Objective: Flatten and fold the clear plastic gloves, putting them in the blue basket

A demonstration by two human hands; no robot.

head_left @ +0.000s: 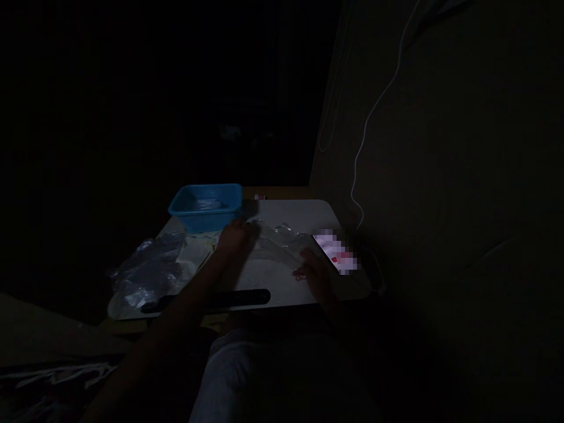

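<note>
A clear plastic bag [275, 249] stretches across the white table between my two hands. My left hand [235, 236] is closed at the bag's far left end, near the front of the blue basin; dim light hides the exact grip of its fingers. On the right, my right hand [312, 271] pinches the near corner of the same bag, fingers bent. To the left lies a crumpled heap of clear plastic bags [152, 267], beside some pale flat sheets [194, 254] whose kind I cannot make out.
The blue basin [205, 220] stands at the table's back left, with something pale inside. A lit phone [337, 252] lies at the right edge. A dark slot [238, 298] runs along the front of the white table [299, 214]. A white cable [365, 126] hangs by the right wall.
</note>
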